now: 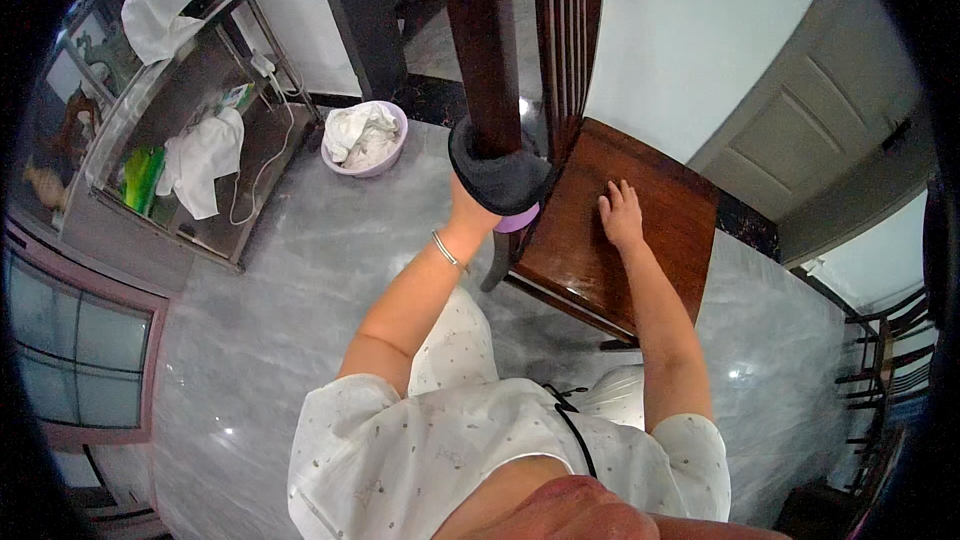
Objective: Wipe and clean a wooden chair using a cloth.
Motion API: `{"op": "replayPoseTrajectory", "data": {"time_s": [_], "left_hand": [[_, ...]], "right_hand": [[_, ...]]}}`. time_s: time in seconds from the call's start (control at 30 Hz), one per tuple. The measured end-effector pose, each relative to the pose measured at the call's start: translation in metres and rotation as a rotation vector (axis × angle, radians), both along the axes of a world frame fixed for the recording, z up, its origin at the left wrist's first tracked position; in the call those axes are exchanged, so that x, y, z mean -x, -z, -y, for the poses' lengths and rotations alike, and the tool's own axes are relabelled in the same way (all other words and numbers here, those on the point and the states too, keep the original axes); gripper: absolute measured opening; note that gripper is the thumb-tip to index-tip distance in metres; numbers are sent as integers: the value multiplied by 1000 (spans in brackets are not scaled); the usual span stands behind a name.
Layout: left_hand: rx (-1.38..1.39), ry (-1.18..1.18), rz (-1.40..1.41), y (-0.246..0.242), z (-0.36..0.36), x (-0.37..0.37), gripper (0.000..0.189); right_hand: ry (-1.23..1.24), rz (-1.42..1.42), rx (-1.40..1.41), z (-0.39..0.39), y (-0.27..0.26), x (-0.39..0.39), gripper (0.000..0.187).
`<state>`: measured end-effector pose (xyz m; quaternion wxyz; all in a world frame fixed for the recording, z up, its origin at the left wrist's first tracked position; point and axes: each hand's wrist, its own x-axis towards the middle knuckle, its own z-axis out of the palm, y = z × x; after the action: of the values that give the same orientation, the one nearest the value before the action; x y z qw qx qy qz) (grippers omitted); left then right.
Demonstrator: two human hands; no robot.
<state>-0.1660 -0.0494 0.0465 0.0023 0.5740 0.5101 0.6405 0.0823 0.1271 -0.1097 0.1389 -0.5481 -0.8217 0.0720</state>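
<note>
A dark grey, cloth-like piece (504,181) surrounds the lower visible end of a dark brown wooden post (480,52). My left hand (472,204) grips it from below and to the left, with most of the fingers hidden behind it. Just under it shows a small purple object (519,219), largely covered. On the glossy brown seat of a wooden chair (570,240), my right hand (622,216) rests palm down with its fingers apart, holding nothing. Upright slats of the chair back (574,37) rise beyond the seat.
A lilac basin (386,165) holding white cloths (361,133) stands on the grey floor (300,300). At left, a low shelf (247,195) carries a white cloth (206,161), a green item (140,176) and a white cord (279,157). More wooden chairs (889,360) stand at far right.
</note>
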Motion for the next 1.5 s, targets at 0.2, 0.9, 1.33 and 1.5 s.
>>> {"op": "replayPoseTrajectory", "data": {"time_s": [0.2, 0.9, 1.33, 1.5], "left_hand": [[-110, -210, -386, 59, -45, 73, 40], [-414, -463, -629, -136, -158, 59, 36], [-410, -369, -729, -67, -155, 51, 29], [-297, -170, -649, -4, -132, 21, 20]], "right_hand": [[40, 149, -172, 20, 13, 21, 55], [51, 51, -164, 22, 8, 16, 56], [21, 14, -283, 22, 13, 13, 54], [18, -15, -294, 24, 12, 10, 54]]}}
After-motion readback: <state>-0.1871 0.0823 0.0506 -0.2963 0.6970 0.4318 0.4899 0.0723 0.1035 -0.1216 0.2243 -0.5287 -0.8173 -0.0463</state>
